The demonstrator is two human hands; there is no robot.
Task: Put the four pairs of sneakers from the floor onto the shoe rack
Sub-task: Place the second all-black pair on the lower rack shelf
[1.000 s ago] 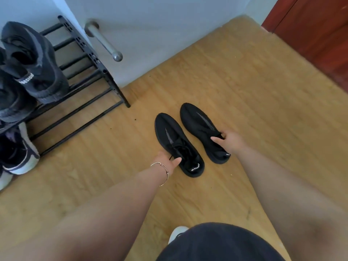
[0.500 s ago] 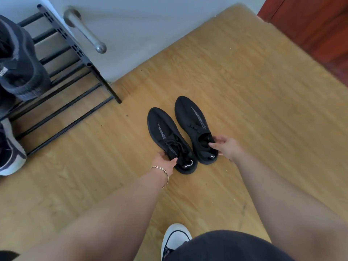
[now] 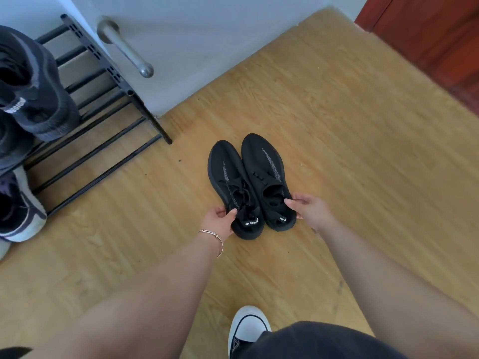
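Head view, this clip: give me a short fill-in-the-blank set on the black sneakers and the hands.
1. The left hand pinches the left black sneaker near its ____.
2. Both black sneakers rest on the wooden ____.
3. The right black sneaker is gripped by the ____ hand.
4. The bracelet sits on the ____ wrist.

Missing words: heel; floor; right; left

Soft, even daylight is filling the scene, brightest on the white wall (image 3: 207, 35) above the wooden floor (image 3: 337, 151). Shadows are staying faint, pooling only under the black sneakers (image 3: 248, 182). A dull glint is showing on the metal handle (image 3: 124, 47) on that wall. Wide-angle bending is curving the floorboards away from the sneakers, and the forearms nearest the camera are looking soft.
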